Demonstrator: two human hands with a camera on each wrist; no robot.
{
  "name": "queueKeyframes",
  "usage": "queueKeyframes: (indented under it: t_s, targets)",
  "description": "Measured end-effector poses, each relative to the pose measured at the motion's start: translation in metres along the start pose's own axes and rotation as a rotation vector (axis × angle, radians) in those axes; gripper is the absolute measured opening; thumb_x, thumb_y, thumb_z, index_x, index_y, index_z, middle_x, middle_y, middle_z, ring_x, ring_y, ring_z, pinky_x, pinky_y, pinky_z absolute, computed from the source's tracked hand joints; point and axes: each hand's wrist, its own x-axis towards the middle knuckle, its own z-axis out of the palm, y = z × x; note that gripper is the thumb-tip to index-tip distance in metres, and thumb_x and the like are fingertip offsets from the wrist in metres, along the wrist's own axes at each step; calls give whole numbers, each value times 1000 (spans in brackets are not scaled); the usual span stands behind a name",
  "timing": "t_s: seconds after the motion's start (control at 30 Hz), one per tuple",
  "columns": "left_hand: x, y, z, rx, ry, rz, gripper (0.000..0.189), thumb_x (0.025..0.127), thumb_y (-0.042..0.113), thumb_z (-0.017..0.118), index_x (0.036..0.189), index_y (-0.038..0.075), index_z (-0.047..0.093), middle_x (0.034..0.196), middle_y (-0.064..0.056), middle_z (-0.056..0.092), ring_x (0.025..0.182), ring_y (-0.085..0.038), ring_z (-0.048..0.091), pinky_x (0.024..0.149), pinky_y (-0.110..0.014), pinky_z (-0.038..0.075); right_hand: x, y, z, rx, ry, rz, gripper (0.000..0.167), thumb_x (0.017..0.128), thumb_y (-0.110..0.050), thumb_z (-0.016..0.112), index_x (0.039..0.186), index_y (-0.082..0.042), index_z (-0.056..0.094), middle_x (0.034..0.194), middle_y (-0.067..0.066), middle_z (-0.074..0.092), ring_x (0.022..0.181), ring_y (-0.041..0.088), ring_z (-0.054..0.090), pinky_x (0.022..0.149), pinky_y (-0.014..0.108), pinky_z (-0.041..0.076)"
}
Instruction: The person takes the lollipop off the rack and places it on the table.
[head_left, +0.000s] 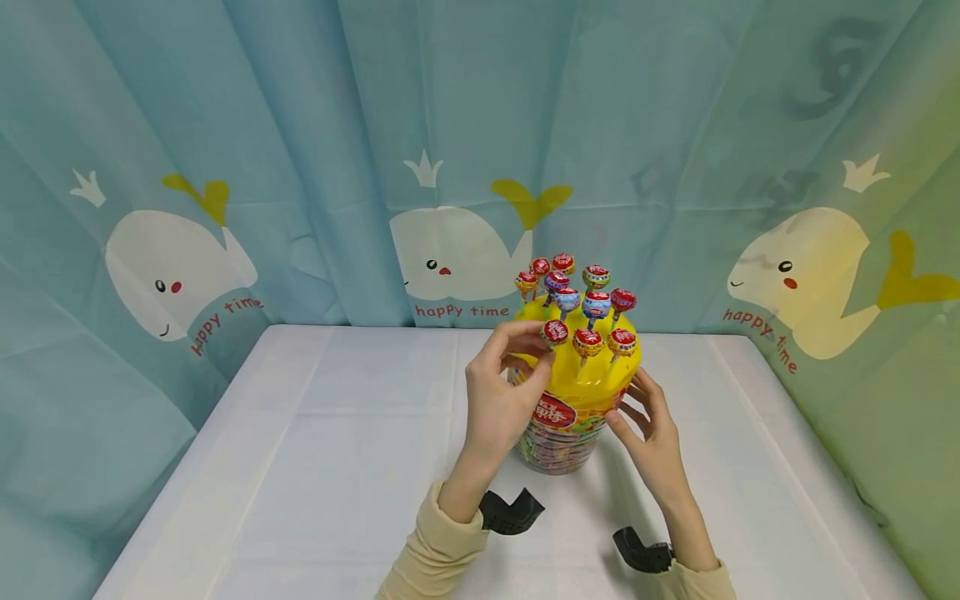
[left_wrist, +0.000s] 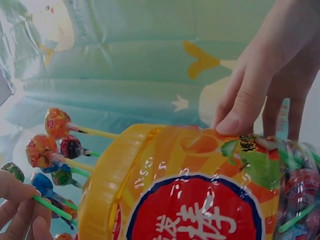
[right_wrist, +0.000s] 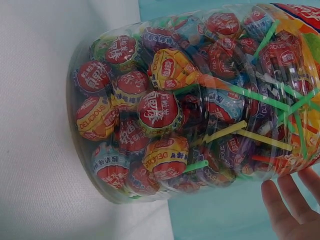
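A clear plastic jar [head_left: 558,454], full of wrapped lollipops, stands upright on the table under a yellow lid [head_left: 577,379]. Several lollipops stick up from the lid, among them a blue one [head_left: 597,306]. My left hand [head_left: 501,400] pinches a green-wrapped lollipop [head_left: 555,332] over the lid's near left. Its green stick [left_wrist: 54,208] shows a free end beside the lid in the left wrist view. At the jar's right side, my right hand [head_left: 654,442] holds it, thumb in front and fingers curved farther back. The red label [head_left: 553,412] faces me.
The jar stands on a white-covered table [head_left: 337,467]. Behind it hangs a blue-green curtain [head_left: 465,100] with whale prints. Black curved wrist pieces, such as the one by the left wrist [head_left: 513,512], jut out from both wrists.
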Motion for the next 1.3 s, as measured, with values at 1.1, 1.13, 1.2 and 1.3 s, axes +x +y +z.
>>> queueKeyframes:
  t_s: [1.1,1.13,1.2,1.3]
  targets:
    - [-19,-70,-40,19,186,-231,30,81,0,72,110,4,65,93,-19,68,78,-12,61,66,-18,49,-1,-1,0,-1,3,-12,69,90,-2,62,149,-22,31,141,-12,41,123,-1,42,99,6,38]
    - [-18,-73,-40,25,188,-246,30,81,-1,72,109,4,65,93,-19,68,78,-12,61,66,-18,49,-1,-1,0,-3,3,-10,69,90,-2,62,149,-22,31,141,-12,41,123,-1,42,99,6,38]
    - [-18,-78,-41,33,191,-273,29,81,-1,72,109,4,65,93,-19,68,79,-12,61,66,-18,48,-1,-1,0,-9,5,-8,69,90,-2,62,149,-22,30,141,-12,41,122,-2,42,98,6,38]
    - [-18,-85,-41,42,194,-309,29,80,-1,73,108,5,66,93,-19,68,79,-12,62,66,-19,48,-1,-1,0,-14,4,-5,70,90,-3,62,149,-22,30,141,-10,41,122,-2,42,99,6,38]
